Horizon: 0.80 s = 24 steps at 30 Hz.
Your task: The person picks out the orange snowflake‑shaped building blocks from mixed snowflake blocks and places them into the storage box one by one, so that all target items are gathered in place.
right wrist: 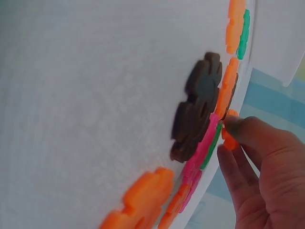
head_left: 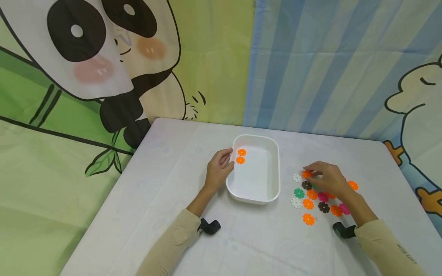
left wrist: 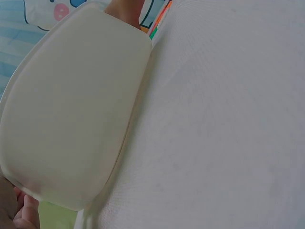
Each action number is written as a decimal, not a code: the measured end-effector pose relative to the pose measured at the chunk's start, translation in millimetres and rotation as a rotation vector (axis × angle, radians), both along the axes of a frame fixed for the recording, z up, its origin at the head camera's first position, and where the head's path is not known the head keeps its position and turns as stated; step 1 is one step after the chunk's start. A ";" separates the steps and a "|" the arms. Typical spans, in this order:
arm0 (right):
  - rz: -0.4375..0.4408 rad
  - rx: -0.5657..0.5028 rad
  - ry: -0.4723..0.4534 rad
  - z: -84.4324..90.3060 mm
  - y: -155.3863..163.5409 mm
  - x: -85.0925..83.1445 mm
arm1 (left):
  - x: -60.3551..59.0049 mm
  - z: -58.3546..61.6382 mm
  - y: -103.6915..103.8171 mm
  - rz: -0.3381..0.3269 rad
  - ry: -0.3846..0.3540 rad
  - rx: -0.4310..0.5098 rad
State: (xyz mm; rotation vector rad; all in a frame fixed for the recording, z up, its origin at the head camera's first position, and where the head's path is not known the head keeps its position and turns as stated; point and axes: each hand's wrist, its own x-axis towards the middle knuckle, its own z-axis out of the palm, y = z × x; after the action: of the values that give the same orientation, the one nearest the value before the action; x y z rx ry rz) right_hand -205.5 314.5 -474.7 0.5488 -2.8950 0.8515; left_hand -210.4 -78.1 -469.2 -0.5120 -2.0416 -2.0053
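Cartoon-print cloth (head_left: pixel 214 57) backs a white table (head_left: pixel 269 245) where a person's right hand (head_left: pixel 329 179) pinches an orange disc (head_left: pixel 306 174) between thumb and fingers, at the far left of a loose, many-coloured scatter of discs (head_left: pixel 308 219) beside a white tray (head_left: pixel 278 165). Picking cleanly probably calls for a light hold on the notched edge and a straight lift, leaving the neighbouring white disc (head_left: pixel 297 178) and brown disc (head_left: pixel 306 185) undisturbed. Right forearm (head_left: pixel 383 241) slanting in from the near right, the person arches that hand over the discs, while the left hand (head_left: pixel 216 170) holds the tray's left rim with bent fingers, close to two orange discs (head_left: pixel 241 152) inside.
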 end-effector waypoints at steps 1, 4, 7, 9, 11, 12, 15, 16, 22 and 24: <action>0.004 0.007 0.019 -0.1 0.0 0.0 | -0.1 -0.1 -0.1 -0.001 -0.001 0.000; 0.011 0.048 0.072 -0.8 0.9 -0.5 | -0.4 -1.5 0.1 0.012 0.001 -0.005; 0.028 0.080 0.097 0.8 1.6 -0.9 | -0.1 -1.3 -0.1 0.015 0.001 -0.009; 0.034 0.095 0.096 2.3 1.7 -1.1 | 0.0 -0.6 -0.4 0.012 -0.002 -0.009; 0.040 0.107 0.083 3.7 2.2 -0.9 | 0.1 -0.1 -0.7 0.005 -0.007 -0.005; 0.040 0.113 0.072 4.3 2.4 -0.7 | 0.1 -0.2 -0.6 0.001 -0.006 -0.001; 0.037 0.135 0.029 5.8 2.2 -1.0 | -0.2 -0.4 -0.6 -0.001 -0.005 0.003; 0.036 0.141 0.011 6.2 2.2 -1.2 | -0.1 -0.5 -0.7 -0.002 -0.004 0.004; 0.007 0.158 -0.083 8.6 0.7 -1.8 | -0.4 -1.0 -0.9 0.011 -0.003 -0.011; -0.003 0.153 -0.080 8.3 0.4 -1.9 | -0.7 -1.0 -0.4 0.015 -0.004 -0.014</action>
State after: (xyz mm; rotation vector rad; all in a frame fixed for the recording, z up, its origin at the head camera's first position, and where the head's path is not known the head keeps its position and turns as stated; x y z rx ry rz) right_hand -207.4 314.9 -466.3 0.5332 -3.0514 0.6703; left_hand -211.1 -78.5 -470.1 -0.4939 -2.0568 -1.9867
